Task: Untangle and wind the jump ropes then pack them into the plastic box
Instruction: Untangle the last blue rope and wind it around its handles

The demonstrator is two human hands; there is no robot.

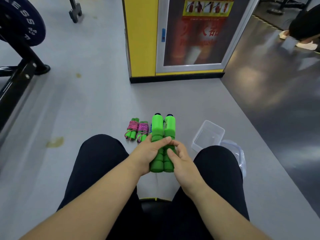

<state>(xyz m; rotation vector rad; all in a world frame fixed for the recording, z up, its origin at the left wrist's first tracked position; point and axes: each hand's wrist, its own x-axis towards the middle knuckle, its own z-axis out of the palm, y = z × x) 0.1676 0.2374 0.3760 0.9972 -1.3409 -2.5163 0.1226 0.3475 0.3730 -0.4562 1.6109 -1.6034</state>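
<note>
Two thick green jump-rope handles (163, 130) stand side by side between my knees. My left hand (149, 153) grips them round the middle, thumb across the front. My right hand (180, 158) touches the right handle with curled fingers; whether it pinches a rope there is hidden. A bit of blue shows behind the left handle. Two wound ropes lie on the floor to the left: one bundle with pink cord (132, 129), one with purple cord (142, 131), each round small green handles. The clear plastic box (207, 134) stands open at the right.
The box's clear lid (237, 153) lies by my right knee. A yellow pillar with a framed poster (173, 49) rises ahead. A black weight rack with a plate (20, 32) stands at the left. Another person's feet (303, 42) are at the far right. Grey floor surrounds me.
</note>
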